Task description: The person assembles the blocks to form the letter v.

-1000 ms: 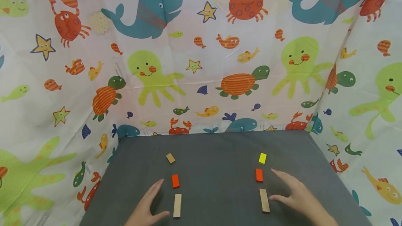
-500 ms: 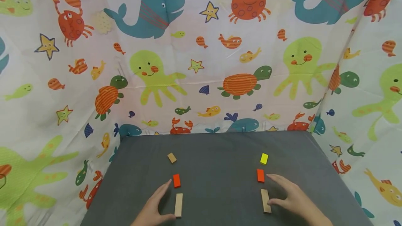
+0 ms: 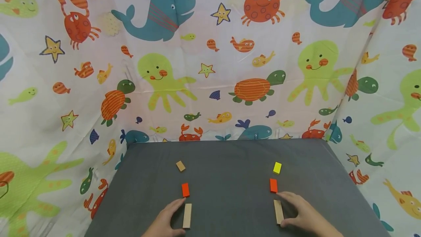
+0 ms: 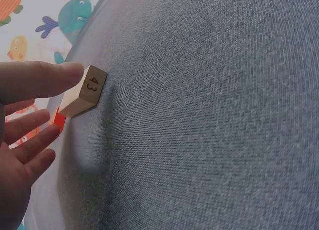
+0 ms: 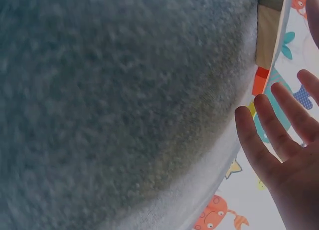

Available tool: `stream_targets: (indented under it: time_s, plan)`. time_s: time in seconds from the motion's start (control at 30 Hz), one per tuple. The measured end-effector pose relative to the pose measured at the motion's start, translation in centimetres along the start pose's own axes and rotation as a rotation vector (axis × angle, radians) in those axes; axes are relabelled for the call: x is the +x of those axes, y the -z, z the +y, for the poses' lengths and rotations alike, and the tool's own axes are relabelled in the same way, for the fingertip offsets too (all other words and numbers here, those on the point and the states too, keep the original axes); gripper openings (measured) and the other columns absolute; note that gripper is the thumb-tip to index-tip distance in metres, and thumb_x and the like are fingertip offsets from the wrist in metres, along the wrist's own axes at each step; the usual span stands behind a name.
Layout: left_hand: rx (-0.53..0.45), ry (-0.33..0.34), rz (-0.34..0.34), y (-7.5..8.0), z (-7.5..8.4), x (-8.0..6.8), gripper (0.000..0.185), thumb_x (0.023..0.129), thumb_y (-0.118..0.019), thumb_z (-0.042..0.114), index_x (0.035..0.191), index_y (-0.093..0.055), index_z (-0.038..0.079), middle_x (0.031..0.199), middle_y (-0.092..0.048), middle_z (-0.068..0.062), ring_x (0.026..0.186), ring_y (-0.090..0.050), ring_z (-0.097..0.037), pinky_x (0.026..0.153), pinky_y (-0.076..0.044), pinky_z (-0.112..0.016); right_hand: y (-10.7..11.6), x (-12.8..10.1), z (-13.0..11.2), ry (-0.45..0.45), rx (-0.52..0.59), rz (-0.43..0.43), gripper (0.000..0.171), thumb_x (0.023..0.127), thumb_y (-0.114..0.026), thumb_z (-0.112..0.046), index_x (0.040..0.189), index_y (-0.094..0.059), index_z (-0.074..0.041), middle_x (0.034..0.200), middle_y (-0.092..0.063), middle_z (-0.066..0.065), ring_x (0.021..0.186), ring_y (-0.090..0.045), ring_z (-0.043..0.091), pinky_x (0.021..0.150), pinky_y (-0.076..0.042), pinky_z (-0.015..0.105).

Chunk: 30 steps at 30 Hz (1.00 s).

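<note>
Two long pale wooden blocks lie on the grey cloth in the head view, a left block (image 3: 187, 216) and a right block (image 3: 278, 212). My left hand (image 3: 166, 219) is at the outer side of the left block, thumb near its near end and fingertips by its far end. In the left wrist view that block (image 4: 82, 95) shows the number 43, with the thumb (image 4: 45, 79) overlapping it and the fingers spread. My right hand (image 3: 300, 213) spans the right block likewise, thumb tip at its near end. The right wrist view shows its fingers (image 5: 279, 125) extended.
Beyond the long blocks lie a left red block (image 3: 185, 190) and a right red block (image 3: 273, 185). Farther back are a small tan block (image 3: 180, 166) and a yellow block (image 3: 277, 168). A sea-animal curtain (image 3: 204, 94) stands behind the table (image 3: 227, 171) and along its sides.
Both hands have moved inward and nearer the person, closing in on the long blocks; the fingertips now sit by the blocks' far ends. The blocks have stayed in place.
</note>
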<state>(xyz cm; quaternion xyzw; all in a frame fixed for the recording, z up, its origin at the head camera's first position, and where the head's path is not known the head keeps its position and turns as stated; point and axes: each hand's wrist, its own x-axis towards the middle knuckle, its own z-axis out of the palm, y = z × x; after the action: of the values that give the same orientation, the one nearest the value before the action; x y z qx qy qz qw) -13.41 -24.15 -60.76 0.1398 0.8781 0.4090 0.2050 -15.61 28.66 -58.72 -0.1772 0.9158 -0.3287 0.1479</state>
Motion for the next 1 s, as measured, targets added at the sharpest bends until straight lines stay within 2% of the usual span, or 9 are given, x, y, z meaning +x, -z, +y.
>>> stream_targets:
  time_s: [0.23,0.3,0.47,0.57,0.77,0.9,1.0]
  plan:
    - [0.033,0.029,-0.025,-0.3,0.3,0.5,0.095,0.074,-0.091,0.024,0.154,-0.041,0.008,0.151,-0.043,-0.026,0.133,-0.042,-0.055,0.1,-0.04,-0.069,-0.6,0.2,-0.1,-0.058,0.027,-0.028,0.095,0.065,-0.09,-0.049,0.144,-0.055,-0.01,0.142,-0.054,0.019,0.126,-0.05,0.044,0.095,-0.041,0.071]
    - [0.043,0.017,-0.022,-0.4,0.3,0.6,0.093,0.074,-0.091,0.022,0.152,-0.042,0.006,0.15,-0.044,-0.025,0.132,-0.043,-0.054,0.1,-0.04,-0.068,-0.7,0.4,-0.1,-0.076,0.021,-0.028,0.095,0.064,-0.091,-0.048,0.144,-0.056,-0.011,0.142,-0.054,0.018,0.126,-0.051,0.044,0.096,-0.041,0.071]
    - [0.085,0.016,-0.016,-0.8,0.2,1.0,0.086,0.075,-0.09,0.022,0.149,-0.048,0.005,0.146,-0.049,-0.021,0.129,-0.047,-0.048,0.099,-0.043,-0.064,-1.0,0.7,0.0,-0.122,0.012,-0.046,0.093,0.063,-0.093,-0.046,0.142,-0.057,-0.011,0.141,-0.055,0.017,0.125,-0.052,0.041,0.096,-0.042,0.07]
    - [0.072,0.022,-0.013,-0.8,0.1,1.1,0.084,0.076,-0.089,0.023,0.147,-0.049,0.004,0.142,-0.051,-0.02,0.125,-0.05,-0.045,0.097,-0.045,-0.063,-1.1,0.8,-0.1,-0.139,0.017,-0.061,0.092,0.064,-0.093,-0.044,0.142,-0.057,-0.009,0.14,-0.056,0.017,0.125,-0.052,0.041,0.096,-0.042,0.069]
    - [0.09,-0.01,-0.009,-1.0,-0.3,1.0,0.087,0.077,-0.088,0.036,0.147,-0.05,0.003,0.132,-0.051,-0.013,0.114,-0.052,-0.032,0.092,-0.049,-0.052,-1.3,0.7,-0.1,-0.125,0.0,-0.08,0.092,0.065,-0.094,-0.039,0.142,-0.056,-0.004,0.138,-0.055,0.016,0.125,-0.051,0.041,0.096,-0.043,0.067]
    - [0.095,0.024,-0.002,-1.2,-0.1,1.3,0.086,0.075,-0.089,0.037,0.145,-0.052,0.003,0.128,-0.048,-0.007,0.11,-0.05,-0.027,0.091,-0.049,-0.048,-1.4,0.6,-0.1,-0.11,-0.015,-0.063,0.091,0.065,-0.094,-0.038,0.14,-0.057,-0.003,0.136,-0.056,0.014,0.123,-0.052,0.039,0.096,-0.045,0.065]
    - [0.08,0.042,0.004,-1.3,0.2,1.4,0.083,0.074,-0.09,0.035,0.142,-0.055,0.003,0.127,-0.048,-0.008,0.11,-0.05,-0.029,0.091,-0.049,-0.05,-1.5,0.6,-0.2,-0.11,0.0,-0.047,0.091,0.065,-0.094,-0.04,0.139,-0.058,-0.002,0.133,-0.056,0.013,0.119,-0.054,0.037,0.095,-0.046,0.063]
